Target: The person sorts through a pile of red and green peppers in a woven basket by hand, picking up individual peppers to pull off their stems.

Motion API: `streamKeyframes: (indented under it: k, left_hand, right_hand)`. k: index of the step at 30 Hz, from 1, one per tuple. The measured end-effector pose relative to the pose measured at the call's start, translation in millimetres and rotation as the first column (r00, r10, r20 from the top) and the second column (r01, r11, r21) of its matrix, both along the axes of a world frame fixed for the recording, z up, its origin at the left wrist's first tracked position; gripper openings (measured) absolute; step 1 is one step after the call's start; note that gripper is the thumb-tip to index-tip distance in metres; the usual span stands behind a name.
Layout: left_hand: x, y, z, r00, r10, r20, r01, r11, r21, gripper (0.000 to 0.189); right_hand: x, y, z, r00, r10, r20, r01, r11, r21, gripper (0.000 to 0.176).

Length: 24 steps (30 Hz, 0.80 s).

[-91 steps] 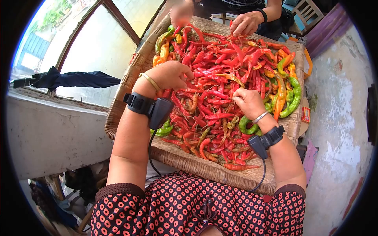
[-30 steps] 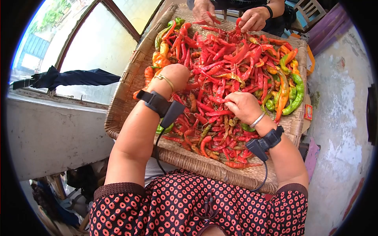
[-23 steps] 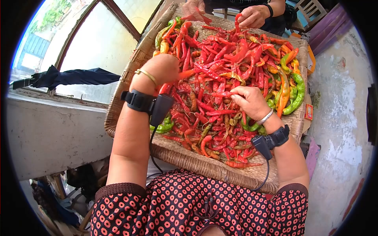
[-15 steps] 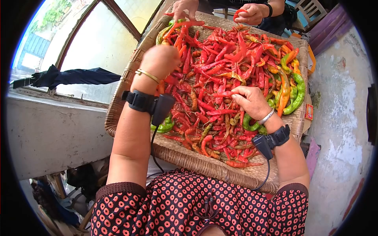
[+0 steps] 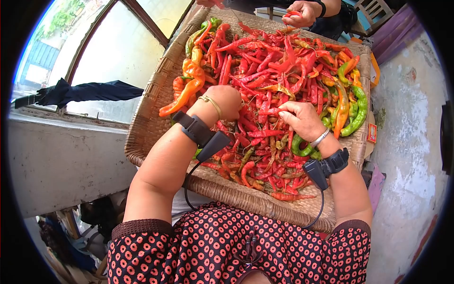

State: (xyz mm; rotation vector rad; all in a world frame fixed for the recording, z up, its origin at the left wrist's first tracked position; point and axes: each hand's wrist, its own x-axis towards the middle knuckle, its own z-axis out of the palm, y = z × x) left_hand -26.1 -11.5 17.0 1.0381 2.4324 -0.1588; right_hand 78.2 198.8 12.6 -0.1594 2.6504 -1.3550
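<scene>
A woven tray (image 5: 246,201) carries a heap of red peppers (image 5: 265,52), with orange peppers (image 5: 191,90) along its left side and green peppers (image 5: 360,111) at its right. My right hand (image 5: 305,122) pinches a red pepper (image 5: 270,111) between thumb and fingers over the middle of the heap. Just left of it, my left hand (image 5: 226,102) is low over the red peppers, back of the hand up. Its fingertips are hidden, so whether it holds anything does not show.
Across the tray, another person's hand (image 5: 305,13) holds a red pepper; their other hand (image 5: 208,2) is at the top edge. A folded dark umbrella (image 5: 99,91) lies by the window at left. A wooden chair (image 5: 373,12) stands at the back right.
My left hand has moved right and down from the tray's left side to near my right hand, uncovering the orange peppers. The other person's hand at upper left has drawn back.
</scene>
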Motion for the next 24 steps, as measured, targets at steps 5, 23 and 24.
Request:
streamKeyframes:
  k: [5,23,24]
  left_hand:
    - [-24,-13,5,0.945,0.236,-0.228,-0.189,0.959,0.209,0.026]
    - [-4,-4,29,1.000,-0.011,-0.019,0.019,0.861,0.508,0.017]
    - [-6,-10,33,0.991,0.095,-0.099,-0.040,0.891,0.452,0.018]
  right_hand:
    - [0,1,-4,0.999,0.028,-0.042,-0.029,0.999,-0.027,0.016]
    - [2,-4,-5,0.999,0.033,-0.021,-0.036,0.988,-0.149,0.015]
    - [2,-4,-5,0.999,0.033,-0.021,-0.036,0.988,-0.149,0.015]
